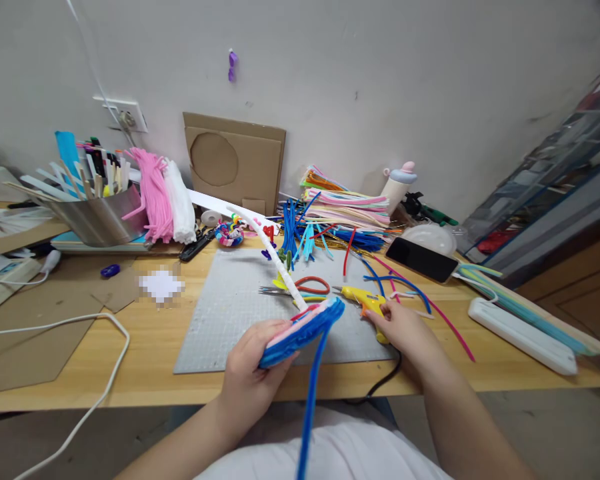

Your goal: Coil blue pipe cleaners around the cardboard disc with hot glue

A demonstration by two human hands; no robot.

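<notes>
My left hand point(255, 363) is closed on a flat fuzzy pipe-cleaner piece point(295, 340), blue along its edge with pink, white and red on top. From this piece a long white pipe cleaner point(280, 267) rises up and away, while a blue pipe cleaner point(311, 400) hangs toward my lap. My right hand point(405, 330) grips the handle of a yellow hot glue gun point(367, 300), its nozzle pointing left over the grey cutting mat point(215, 327). Red-handled scissors point(313, 285) lie on the mat just beyond the piece.
Pipe-cleaner bundles point(347, 207) and a phone point(423, 259) lie at the back right, near a white power strip point(523, 333). A metal pot of sticks point(100, 217) stands at the left. Cardboard point(257, 157) leans on the wall. A white cable point(120, 360) crosses the left side.
</notes>
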